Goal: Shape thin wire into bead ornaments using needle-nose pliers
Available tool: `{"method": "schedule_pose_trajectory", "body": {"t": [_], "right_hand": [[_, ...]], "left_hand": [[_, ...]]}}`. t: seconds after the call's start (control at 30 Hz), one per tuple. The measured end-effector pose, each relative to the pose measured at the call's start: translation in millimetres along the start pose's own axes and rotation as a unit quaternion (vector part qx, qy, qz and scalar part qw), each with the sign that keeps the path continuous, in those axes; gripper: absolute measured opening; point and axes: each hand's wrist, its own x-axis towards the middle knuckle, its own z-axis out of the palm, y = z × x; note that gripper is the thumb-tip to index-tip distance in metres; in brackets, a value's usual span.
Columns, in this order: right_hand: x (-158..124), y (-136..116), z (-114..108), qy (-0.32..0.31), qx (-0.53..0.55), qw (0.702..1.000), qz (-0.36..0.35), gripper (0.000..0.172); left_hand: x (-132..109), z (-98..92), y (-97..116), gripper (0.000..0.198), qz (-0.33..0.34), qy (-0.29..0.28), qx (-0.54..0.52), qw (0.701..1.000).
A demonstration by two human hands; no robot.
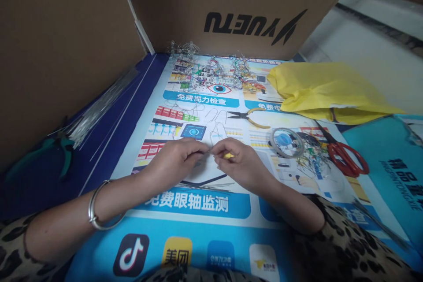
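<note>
Close together over the middle of the printed sheet, my left hand (190,152) and my right hand (236,158) meet at the fingertips. Both are closed in a pinch. A thin wire (211,149) shows between the fingertips, its ends hidden by them. Something small and yellow (228,155) peeks out at my right fingers; I cannot make out its kind. Just beyond the hands lie bent wire loops (217,128) and yellow-handled pliers (254,118) with jaws apart. Several straight wires (208,186) rest below my fingers.
Cardboard (185,9) walls off the back and left. Tangled wire pieces (214,68) lie at the back. Left are a wire bundle (99,110) and teal-handled pliers (64,154). Right are a tape roll (287,155), wire clippings (312,154), red scissors (348,158) and a yellow bag (324,88).
</note>
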Motion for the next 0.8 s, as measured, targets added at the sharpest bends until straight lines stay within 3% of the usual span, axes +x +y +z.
{"method": "schedule_pose_trajectory", "body": {"t": [0.3,0.53,0.8], "right_hand": [[-0.7,5.1,3.5,-0.008,0.045,0.999,0.027,0.021],[-0.1,6.3,3.7,-0.011,0.057,0.998,0.037,0.024],[-0.7,6.1,4.6,-0.009,0.069,0.996,0.049,0.030]], "left_hand": [[0.3,-0.9,-1.4,0.024,-0.011,-0.022,-0.035,0.999],[1.7,2.5,-6.6,0.025,-0.056,-0.047,-0.089,0.993],[1.6,4.5,-8.1,0.024,-0.077,-0.043,-0.155,0.984]]}}
